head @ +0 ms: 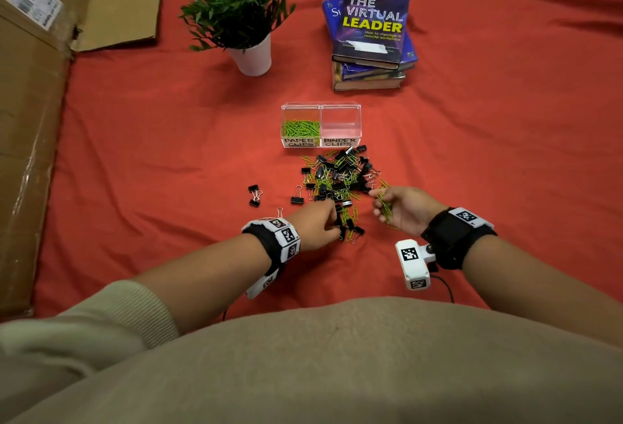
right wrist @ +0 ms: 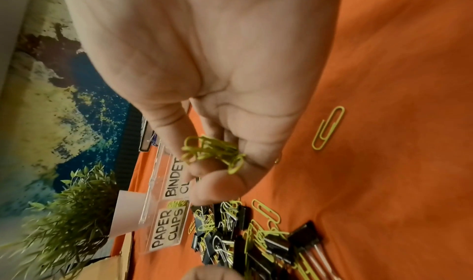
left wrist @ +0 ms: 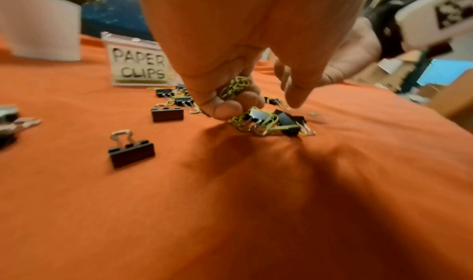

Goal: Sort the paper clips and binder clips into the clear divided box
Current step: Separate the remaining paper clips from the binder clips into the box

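Both hands are down in the pile (head: 340, 181), centre of the head view, just below the box (head: 321, 124). The right hand (head: 403, 208) has its fingers (right wrist: 217, 189) curled round a loose bunch of green paper clips (right wrist: 212, 152). The left hand (head: 315, 226) also pinches a few green clips (left wrist: 236, 87) while reaching for more. Light, springy wire, these look likely to tangle and slip; best pinched in small bunches. The binder clips (left wrist: 132, 152) look stiff and boxy; take them by the black body. The paper-clip half (head: 300, 127) is partly filled; the binder half (head: 341, 127) looks empty.
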Demonstrator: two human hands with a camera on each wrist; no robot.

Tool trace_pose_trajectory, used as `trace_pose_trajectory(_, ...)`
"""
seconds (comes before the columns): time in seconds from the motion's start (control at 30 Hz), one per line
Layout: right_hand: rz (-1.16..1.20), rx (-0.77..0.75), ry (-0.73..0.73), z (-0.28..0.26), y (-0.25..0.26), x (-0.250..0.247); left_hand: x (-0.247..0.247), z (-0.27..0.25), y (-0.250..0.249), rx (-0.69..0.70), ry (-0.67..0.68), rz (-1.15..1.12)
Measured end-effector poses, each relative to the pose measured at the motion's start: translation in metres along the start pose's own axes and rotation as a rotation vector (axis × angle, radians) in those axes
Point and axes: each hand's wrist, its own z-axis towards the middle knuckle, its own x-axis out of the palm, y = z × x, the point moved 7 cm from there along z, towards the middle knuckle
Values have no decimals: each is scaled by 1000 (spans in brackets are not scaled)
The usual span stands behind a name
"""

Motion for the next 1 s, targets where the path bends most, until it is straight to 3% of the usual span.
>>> trace_pose_trajectory(0.13,-36,17,32,1,-5,4,11,0,-6,122,24,280)
trace_pose_trajectory(0.2,-168,-3,-36,4,-2,-2,12,1,-7,146,12,319)
trace_pose_trajectory(0.27,-458,-66,-145,6,5,-11,12,2,-8,156,4,340)
trace_pose_trajectory(0.37,-1109,-193,-294,0,18,-22,12,1,-10,176,-10,372)
trace_pose_trajectory(0.5,-1559,-182,-269,-6,5,-21,5,2,-6,169,-40,272)
trace_pose_trajectory(0.63,-1662,-112,-262,-5,-8,-20,-11,5,5,102,-98,30)
trace_pose_trajectory(0.87,-1610,10,-237,0,-16,-17,-31,10,20,-44,-126,-247)
trace_pose_trajectory(1.0,-1590,-137,-257,-9,-7,-22,-26,14,24,-138,-91,-565)
